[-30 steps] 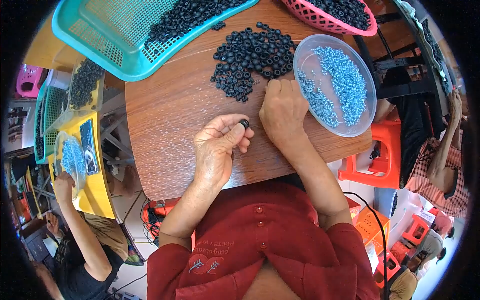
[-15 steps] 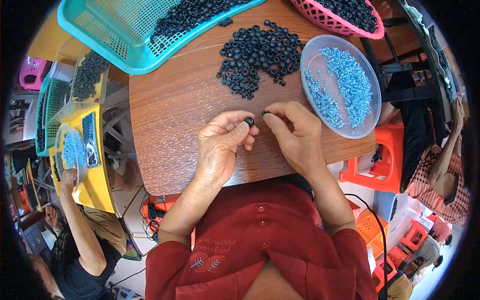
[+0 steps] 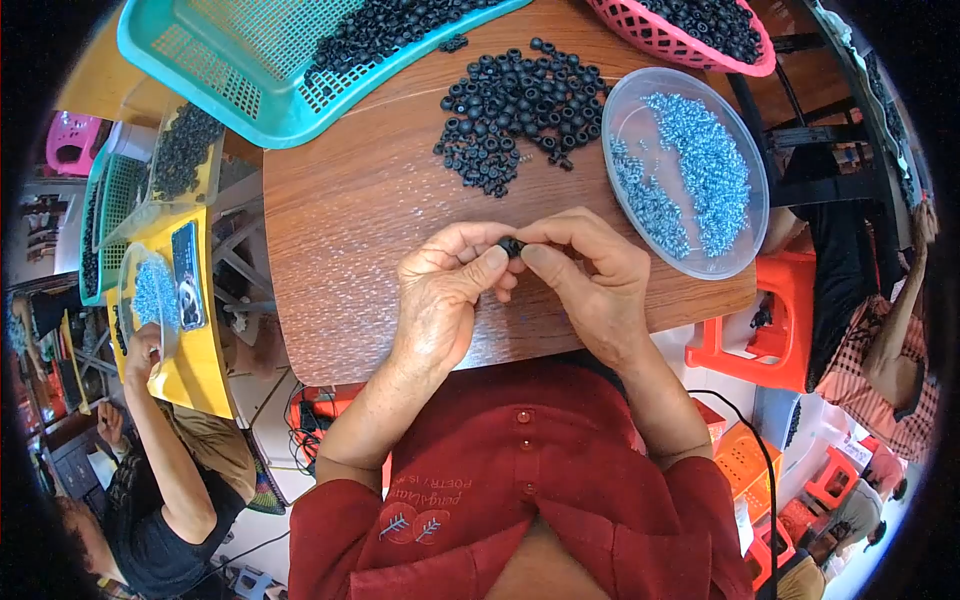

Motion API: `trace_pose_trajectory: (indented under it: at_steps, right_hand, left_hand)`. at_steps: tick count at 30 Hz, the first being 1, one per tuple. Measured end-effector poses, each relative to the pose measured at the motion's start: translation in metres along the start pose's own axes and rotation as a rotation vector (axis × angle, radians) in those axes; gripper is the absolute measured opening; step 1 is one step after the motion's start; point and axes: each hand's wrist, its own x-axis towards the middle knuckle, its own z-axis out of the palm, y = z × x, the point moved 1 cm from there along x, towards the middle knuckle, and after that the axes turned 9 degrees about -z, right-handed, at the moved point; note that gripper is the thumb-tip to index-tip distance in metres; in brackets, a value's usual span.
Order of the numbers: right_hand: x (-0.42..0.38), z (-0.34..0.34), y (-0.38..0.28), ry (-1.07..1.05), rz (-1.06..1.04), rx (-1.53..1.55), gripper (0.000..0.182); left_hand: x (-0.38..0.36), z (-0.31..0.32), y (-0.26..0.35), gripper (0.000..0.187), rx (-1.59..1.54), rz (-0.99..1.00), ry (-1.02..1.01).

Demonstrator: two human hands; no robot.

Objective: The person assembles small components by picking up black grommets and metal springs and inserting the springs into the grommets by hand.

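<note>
Both hands meet over the near part of the wooden table and pinch one small black ring between them. The left hand presses it with the thumb and the first finger, closed tight around it, and the right hand closes on the same ring from the other side, so the fingertips of the two hands touch each other. Whether the right hand also has a smaller piece inside its fingers is too small to tell. The ring is held just above the table surface, in front of the person's red shirt. Farther on the table lies a loose pile of black rings, apart from the hands. To the right of this pile stands a clear plastic dish with many small light blue pieces in it. At the far left edge sits a teal basket with more black rings, and at the far right a pink basket, also with black parts. On the left side another person works at a yellow table.
</note>
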Motion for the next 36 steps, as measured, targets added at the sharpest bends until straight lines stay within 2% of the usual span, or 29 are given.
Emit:
trace_pose_trajectory:
  at_steps: [7, 11, 13, 16, 17, 19, 25, 36]
  right_hand:
    - [0.001, -0.004, -0.003, -0.023, -0.107, -0.13, 0.011]
    - [0.006, -0.006, -0.005, -0.006, -0.14, -0.16, 0.014]
    - [0.009, -0.007, -0.008, -0.043, -0.212, -0.238, 0.013]
    - [0.01, -0.01, -0.01, -0.107, -0.215, -0.304, 0.012]
    - [0.01, -0.01, -0.01, -0.107, -0.215, -0.305, 0.012]
    - [0.009, -0.009, -0.008, -0.061, -0.033, -0.159, 0.011]
    - [0.014, -0.011, -0.006, -0.013, 0.097, 0.034, 0.01]
    - [0.011, -0.013, -0.004, 0.012, -0.021, -0.039, 0.008]
  left_hand:
    - [0.003, 0.003, -0.004, 0.02, 0.015, 0.01, -0.005]
    - [0.001, 0.005, -0.006, 0.02, 0.132, 0.098, 0.02]
    - [0.001, 0.006, -0.007, 0.02, 0.193, 0.146, 0.028]
    - [0.001, 0.006, -0.007, 0.02, 0.196, 0.162, 0.021]
    - [0.001, 0.008, -0.005, 0.02, 0.177, 0.136, 0.02]
    - [0.001, 0.009, -0.002, 0.02, 0.157, 0.107, 0.018]
    - [0.001, 0.011, 0.006, 0.02, 0.019, -0.025, -0.017]
    - [0.004, 0.016, 0.003, 0.019, 0.084, -0.051, -0.015]
